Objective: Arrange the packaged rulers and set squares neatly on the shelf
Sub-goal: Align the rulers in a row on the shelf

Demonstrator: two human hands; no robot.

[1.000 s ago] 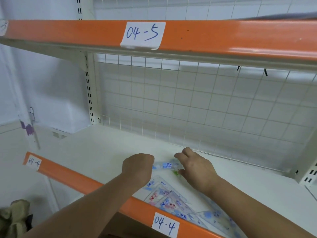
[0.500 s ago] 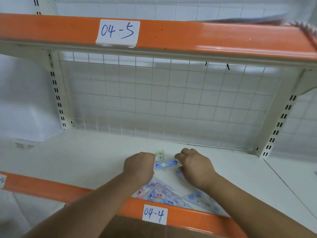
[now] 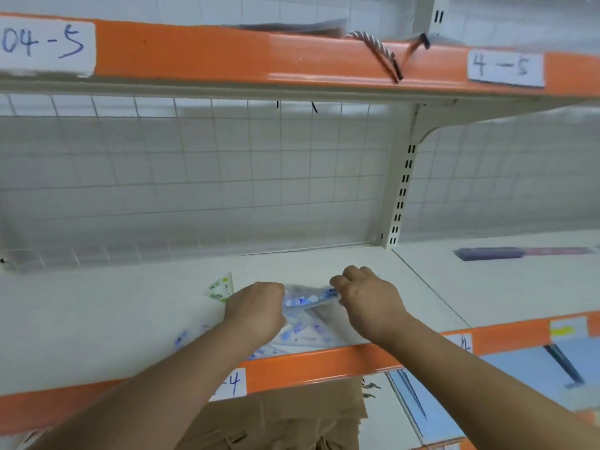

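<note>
White painted steel makes up the shelf board (image 3: 97, 319), backed by a wire grid panel (image 3: 194, 173) and edged by an orange front rail (image 3: 324, 365), with a matching upper rail (image 3: 227, 53) overhead and brown cardboard (image 3: 276, 417) showing below. Near the front edge lies a loose pile of clear packets (image 3: 302, 336) printed in blue, fanned at odd angles and partly hidden under the forearms. Above it the left hand (image 3: 256, 310) and right hand (image 3: 367, 303) each have their fingers curled round one end of a single packaged ruler (image 3: 306, 300), which is held crosswise between them just over the pile, roughly parallel to the rail. A small green-printed packet (image 3: 220, 289) leans just beside the left hand (blur keeps me from telling whether it is a set square). The step in hand looks like squaring one ruler before laying it down, and most of the sorting seems still to do. The next move probably calls for setting this ruler flat on bare board behind the pile, long edge true to the rail, then letting go with both hands together so the slippery sleeve does not skew. Handwritten paper labels read "04-5" (image 3: 45, 43) and "4-5" (image 3: 506, 68) on the upper rail; the lower label (image 3: 232, 383) shows only "-4" past the arm. Print on the packets is too blurred to read.
</note>
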